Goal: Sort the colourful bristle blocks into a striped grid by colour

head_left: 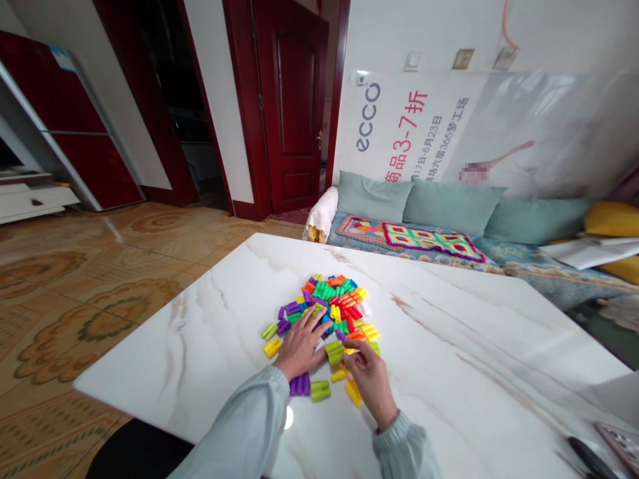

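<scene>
A heap of short, ribbed, coloured pieces [344, 291] lies on the marble-patterned table; I cannot tell whether they are clay or plastic. My left hand [303, 342] rests on the heap's near left side, fingers stretched out and spread over purple, blue and green pieces. Just right of its thumb is a lime-green ribbed piece [334, 352], pinched at its right edge by my right hand [368, 372]. Closer to me are a purple piece [300, 384], another lime-green piece [320, 391] and a yellow piece [353, 392]. A yellow piece [272, 348] sits left of my left hand.
The white table [200, 346] has a pointed left corner. At its right edge lie a phone [619, 442] and a dark object [589, 458]. Beyond it stands a sofa [359, 229] with pale green cushions [452, 203]. A red door [299, 113] is behind.
</scene>
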The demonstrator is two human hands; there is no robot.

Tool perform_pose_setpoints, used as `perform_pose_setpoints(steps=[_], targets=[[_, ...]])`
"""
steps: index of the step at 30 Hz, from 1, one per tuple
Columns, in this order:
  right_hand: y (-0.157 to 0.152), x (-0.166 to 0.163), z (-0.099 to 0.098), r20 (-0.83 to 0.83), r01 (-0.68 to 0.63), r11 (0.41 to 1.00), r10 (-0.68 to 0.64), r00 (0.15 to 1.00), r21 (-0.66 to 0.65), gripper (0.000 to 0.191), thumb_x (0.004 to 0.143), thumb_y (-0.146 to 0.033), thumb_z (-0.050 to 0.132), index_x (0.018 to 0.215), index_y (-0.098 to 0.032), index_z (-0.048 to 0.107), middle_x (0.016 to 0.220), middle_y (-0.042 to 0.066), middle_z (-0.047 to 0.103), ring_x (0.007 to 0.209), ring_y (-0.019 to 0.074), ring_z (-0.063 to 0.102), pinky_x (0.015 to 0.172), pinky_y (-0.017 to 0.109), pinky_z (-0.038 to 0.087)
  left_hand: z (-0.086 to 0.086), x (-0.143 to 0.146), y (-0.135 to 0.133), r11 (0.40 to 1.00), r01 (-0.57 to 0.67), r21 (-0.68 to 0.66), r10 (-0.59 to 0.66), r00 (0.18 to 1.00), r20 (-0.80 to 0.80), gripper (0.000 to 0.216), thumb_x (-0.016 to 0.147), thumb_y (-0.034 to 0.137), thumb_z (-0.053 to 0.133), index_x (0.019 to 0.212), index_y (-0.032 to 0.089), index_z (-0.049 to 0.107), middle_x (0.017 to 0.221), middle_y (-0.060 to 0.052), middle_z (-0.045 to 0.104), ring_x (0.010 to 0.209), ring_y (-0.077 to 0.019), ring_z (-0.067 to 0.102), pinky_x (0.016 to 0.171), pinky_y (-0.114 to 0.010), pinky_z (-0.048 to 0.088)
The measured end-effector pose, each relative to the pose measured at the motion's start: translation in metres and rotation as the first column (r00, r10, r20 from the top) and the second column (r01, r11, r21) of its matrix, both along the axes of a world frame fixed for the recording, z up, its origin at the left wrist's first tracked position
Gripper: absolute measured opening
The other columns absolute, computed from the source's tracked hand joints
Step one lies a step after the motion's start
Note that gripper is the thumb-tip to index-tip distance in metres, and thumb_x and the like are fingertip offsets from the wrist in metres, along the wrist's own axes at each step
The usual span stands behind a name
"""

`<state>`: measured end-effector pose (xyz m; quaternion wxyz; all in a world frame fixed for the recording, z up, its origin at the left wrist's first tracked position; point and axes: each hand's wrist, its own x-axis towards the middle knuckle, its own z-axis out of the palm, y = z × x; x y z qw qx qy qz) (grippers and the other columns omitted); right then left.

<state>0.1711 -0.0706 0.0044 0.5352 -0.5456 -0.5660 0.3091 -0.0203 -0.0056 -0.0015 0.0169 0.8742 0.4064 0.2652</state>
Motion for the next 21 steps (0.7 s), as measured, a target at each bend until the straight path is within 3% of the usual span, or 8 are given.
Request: perform_pose_setpoints(steps=[3,6,11,15,18,21], targets=[[0.008,0.002,-0.001,0.043,0.085,0.996,-0.087,0.995,0.038,0.029,0.08,-0.043,0.064,0.092,-0.017,0.071,0.084,0.009,0.074,0.063,0.0193,0.068,0.057,0.03,0.056,0.001,-0.006,-0.004,0.999,-0.014,0.043,0.009,0.994,0.113,0.038,0.095,0.025,0.049,0.131,0.028,0.058,0.15,-0.005,0.045,0.138,-0.0256,0.04,0.115,-0.051,0.033],[0.025,0.007,0.003,0.145,0.115,0.987,-0.13,0.981,0.113,0.025,0.083,-0.04,0.06,0.089,-0.018,0.07,0.084,0.008,0.074,0.067,0.0201,0.068,0.061,0.031,0.056,0.0,-0.012,-0.015,0.986,-0.155,0.059,0.139,0.967,0.213,0.032,0.096,0.024,0.047,0.123,0.029,0.063,0.146,-0.004,0.05,0.138,-0.0266,0.041,0.116,-0.056,0.03],[0.082,0.001,0.013,0.435,-0.06,0.97,-0.051,0.899,0.237,0.026,0.084,-0.026,0.054,0.101,-0.018,0.071,0.101,0.01,0.071,0.091,0.0257,0.068,0.081,0.042,0.056,-0.006,-0.012,-0.034,0.962,-0.259,-0.087,0.27,0.952,0.146,0.05,0.087,0.044,0.063,0.136,0.036,0.055,0.153,-0.006,0.041,0.141,-0.0368,0.034,0.112,-0.068,0.027],[0.135,-0.016,0.017,0.685,-0.201,0.938,-0.05,0.727,0.281,0.043,0.078,-0.006,0.051,0.115,-0.017,0.07,0.125,0.014,0.065,0.113,0.0312,0.059,0.097,0.048,0.048,-0.01,-0.009,-0.035,0.938,-0.287,-0.194,0.315,0.94,0.129,0.058,0.082,0.055,0.066,0.137,0.04,0.054,0.154,-0.003,0.04,0.143,-0.0349,0.031,0.117,-0.065,0.02],[0.16,-0.024,0.023,0.859,-0.288,0.946,0.022,0.512,0.147,0.058,0.072,0.007,0.047,0.119,-0.017,0.069,0.133,0.013,0.062,0.116,0.0313,0.057,0.092,0.043,0.05,-0.008,-0.008,-0.034,0.928,-0.288,-0.237,0.328,0.932,0.151,0.06,0.08,0.058,0.066,0.136,0.04,0.055,0.153,-0.004,0.042,0.143,-0.0341,0.03,0.118,-0.063,0.018],[0.169,-0.027,0.035,0.962,-0.321,0.947,0.11,0.251,-0.025,0.058,0.074,0.009,0.046,0.121,-0.018,0.068,0.134,0.011,0.061,0.118,0.0295,0.055,0.086,0.035,0.05,-0.004,-0.009,-0.036,0.924,-0.271,-0.269,0.322,0.931,0.169,0.061,0.079,0.057,0.067,0.136,0.038,0.055,0.153,-0.005,0.042,0.143,-0.0346,0.03,0.118,-0.063,0.017]])
